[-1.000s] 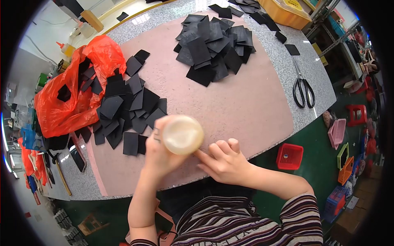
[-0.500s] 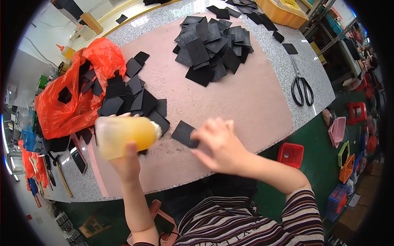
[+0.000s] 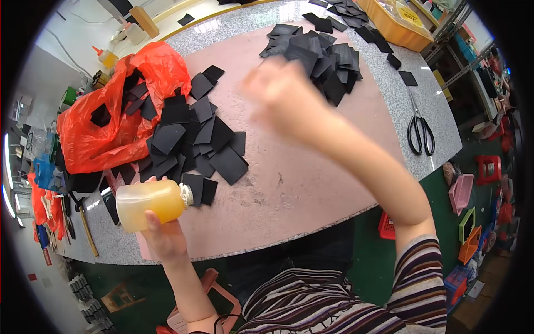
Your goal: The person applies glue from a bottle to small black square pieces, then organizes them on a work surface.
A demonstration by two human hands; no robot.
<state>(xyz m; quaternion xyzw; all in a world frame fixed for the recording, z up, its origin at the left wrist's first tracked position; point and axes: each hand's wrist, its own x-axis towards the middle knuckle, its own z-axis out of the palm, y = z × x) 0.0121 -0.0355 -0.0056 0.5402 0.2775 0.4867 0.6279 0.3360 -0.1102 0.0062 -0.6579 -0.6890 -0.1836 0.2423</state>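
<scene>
My left hand (image 3: 165,234) grips a clear bottle (image 3: 153,206) of yellowish liquid, lying sideways with its white-wrapped neck to the right. My right hand (image 3: 275,92), smeared by motion, hangs over the pink mat (image 3: 311,172) beside the far pile of black pieces (image 3: 303,53); whether it holds anything is hidden. A second pile of black pieces (image 3: 192,133) lies left of the mat's middle, against a red plastic bag (image 3: 100,128) with more black pieces in it.
Black-handled scissors (image 3: 420,133) lie at the table's right side. A yellow crate (image 3: 395,25) stands at the back right. A nozzle bottle (image 3: 105,57) is at the back left. Below the right edge, a red basket (image 3: 386,225) and pink stool (image 3: 460,192) are visible.
My right hand has moved up and away toward the far pile. The single black piece that lay near it is gone from that spot. My left hand has lowered slightly with the bottle.
</scene>
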